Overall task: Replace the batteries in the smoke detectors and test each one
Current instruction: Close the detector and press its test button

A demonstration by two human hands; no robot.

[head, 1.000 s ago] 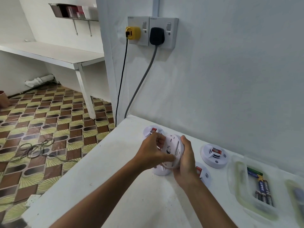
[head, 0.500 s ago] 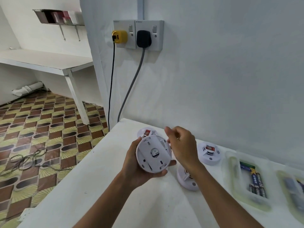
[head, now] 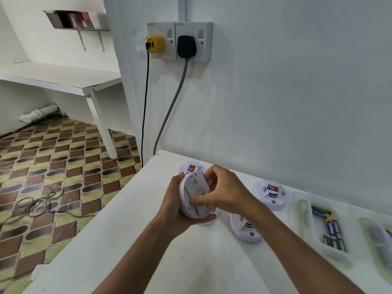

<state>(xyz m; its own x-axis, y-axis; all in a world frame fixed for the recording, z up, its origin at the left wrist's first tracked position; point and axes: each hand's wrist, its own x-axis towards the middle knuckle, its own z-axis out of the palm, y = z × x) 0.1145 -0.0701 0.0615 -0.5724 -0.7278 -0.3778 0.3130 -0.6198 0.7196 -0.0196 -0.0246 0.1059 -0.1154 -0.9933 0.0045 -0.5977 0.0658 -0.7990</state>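
Right hand [head: 224, 189] now on left-held smoke detector [head: 196, 196]; batteries [head: 334, 232] in tray [head: 301, 219].

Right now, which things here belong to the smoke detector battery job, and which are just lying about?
Job:
held detector
left hand
right hand
three table detectors
tray of batteries

Lying about:
yellow plug
black plug
floor cable
wall shelf
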